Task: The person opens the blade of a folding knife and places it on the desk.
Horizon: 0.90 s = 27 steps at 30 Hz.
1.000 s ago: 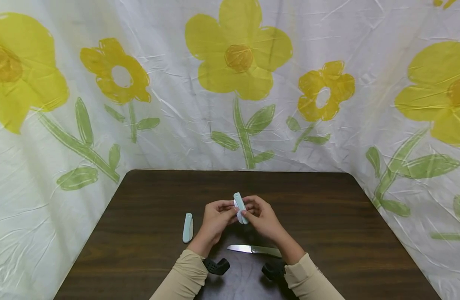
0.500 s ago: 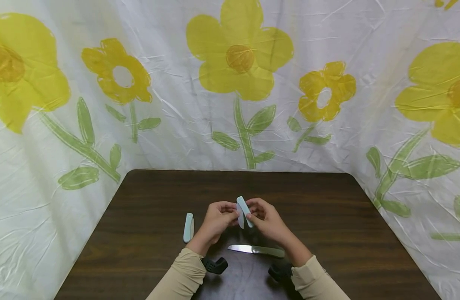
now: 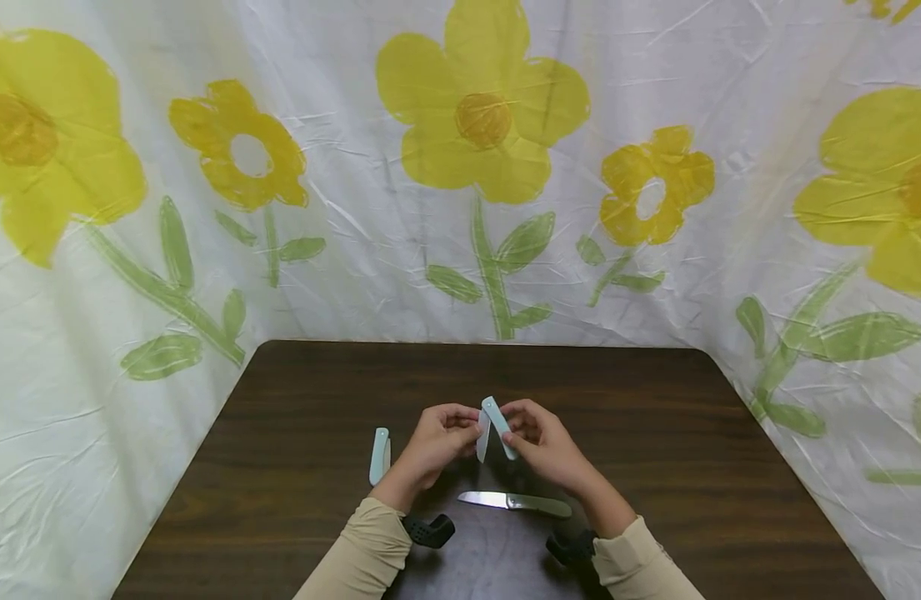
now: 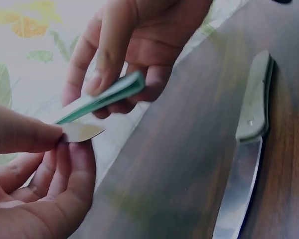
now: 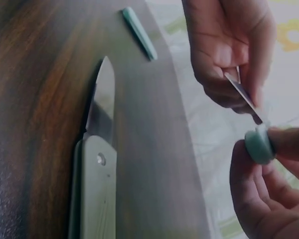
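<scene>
Both hands work on one folding knife with a pale blue handle (image 3: 499,427), held up over the table. My left hand (image 3: 441,442) pinches its blade (image 4: 82,132) between thumb and fingers. The handle is pinched by my right hand (image 3: 543,442), thumb on the near side. Blade and handle stand apart at a narrow angle, joined at the top in the head view. Below the hands lies an unfolded knife with a greenish handle (image 3: 538,504), its blade pointing left. Left of my left hand rests a folded pale blue knife (image 3: 379,457).
The dark wood table (image 3: 317,383) carries the knives. A white curtain with yellow flowers (image 3: 340,283) hangs behind it and along both sides. Each wrist wears a black camera mount, such as the left mount (image 3: 430,531).
The blade has swung further out from the handle of the held knife, widening the gap. My right hand has shifted slightly to the right; the two knives on the table have stayed put.
</scene>
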Tool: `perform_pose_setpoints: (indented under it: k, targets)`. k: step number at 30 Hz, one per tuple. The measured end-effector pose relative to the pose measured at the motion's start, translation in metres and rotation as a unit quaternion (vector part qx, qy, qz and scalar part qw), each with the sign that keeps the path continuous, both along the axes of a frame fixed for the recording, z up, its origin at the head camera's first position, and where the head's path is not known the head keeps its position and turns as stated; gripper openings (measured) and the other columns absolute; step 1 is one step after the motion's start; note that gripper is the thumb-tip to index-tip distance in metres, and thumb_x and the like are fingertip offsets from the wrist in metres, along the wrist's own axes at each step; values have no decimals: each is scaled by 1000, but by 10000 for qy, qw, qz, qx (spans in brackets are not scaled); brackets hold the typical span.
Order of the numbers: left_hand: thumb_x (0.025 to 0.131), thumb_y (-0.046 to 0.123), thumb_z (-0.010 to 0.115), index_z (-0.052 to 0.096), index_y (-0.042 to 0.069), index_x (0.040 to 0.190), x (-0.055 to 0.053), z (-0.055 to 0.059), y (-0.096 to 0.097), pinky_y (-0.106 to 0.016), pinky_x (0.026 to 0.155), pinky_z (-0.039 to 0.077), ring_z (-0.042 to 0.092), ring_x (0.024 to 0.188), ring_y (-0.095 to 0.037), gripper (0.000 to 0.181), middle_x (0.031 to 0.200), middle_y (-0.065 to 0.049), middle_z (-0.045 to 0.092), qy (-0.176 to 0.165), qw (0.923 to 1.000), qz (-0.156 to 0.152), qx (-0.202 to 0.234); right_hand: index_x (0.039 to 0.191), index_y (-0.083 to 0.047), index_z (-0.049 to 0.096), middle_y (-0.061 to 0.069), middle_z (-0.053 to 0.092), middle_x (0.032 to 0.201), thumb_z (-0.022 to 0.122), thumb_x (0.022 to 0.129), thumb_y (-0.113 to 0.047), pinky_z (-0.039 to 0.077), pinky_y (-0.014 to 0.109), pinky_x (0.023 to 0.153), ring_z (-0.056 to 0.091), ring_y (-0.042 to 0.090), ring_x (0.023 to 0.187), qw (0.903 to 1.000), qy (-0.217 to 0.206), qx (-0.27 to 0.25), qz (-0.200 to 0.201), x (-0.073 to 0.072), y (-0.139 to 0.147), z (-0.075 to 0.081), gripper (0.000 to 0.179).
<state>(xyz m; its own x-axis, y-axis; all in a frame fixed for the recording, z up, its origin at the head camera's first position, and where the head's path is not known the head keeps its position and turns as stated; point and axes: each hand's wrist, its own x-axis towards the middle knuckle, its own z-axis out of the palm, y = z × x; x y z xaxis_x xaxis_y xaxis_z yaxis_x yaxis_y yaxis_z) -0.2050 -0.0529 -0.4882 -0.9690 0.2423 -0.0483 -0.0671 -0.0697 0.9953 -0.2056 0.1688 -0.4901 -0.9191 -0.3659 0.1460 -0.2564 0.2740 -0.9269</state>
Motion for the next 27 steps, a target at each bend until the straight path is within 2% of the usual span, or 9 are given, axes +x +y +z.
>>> perform_pose_setpoints:
  k: [5,11,15,27]
  targets:
    - [98,2,72,69,-9,120,-1,2,7,-37,80,62,69,86,-12,25,103,-15,73,111,9997,202,112,130,0,63,23,72,103,72,97,2,57,26,76,72,17,87,9988,3,-216,-445,1,-1,2,34]
    - [99,4,73,68,-9,119,2,-1,10,-30,74,59,69,85,-13,26,104,-19,73,171,9993,304,116,128,1,64,23,73,104,73,97,3,58,25,76,72,18,87,9972,-33,-254,-705,3,-2,2,33]
    - [98,3,72,66,-10,120,4,-1,11,-28,72,58,69,84,-12,26,106,-22,73,192,9992,327,159,126,1,65,23,73,103,73,96,5,58,25,77,71,17,87,9963,65,-304,-796,4,-4,1,32]
    - [97,2,74,68,-9,120,2,-1,17,-33,75,60,70,82,-11,27,104,-19,74,119,9985,479,252,125,2,65,24,74,103,72,95,8,57,24,76,71,13,87,9931,295,-474,-1035,2,-8,-1,31]
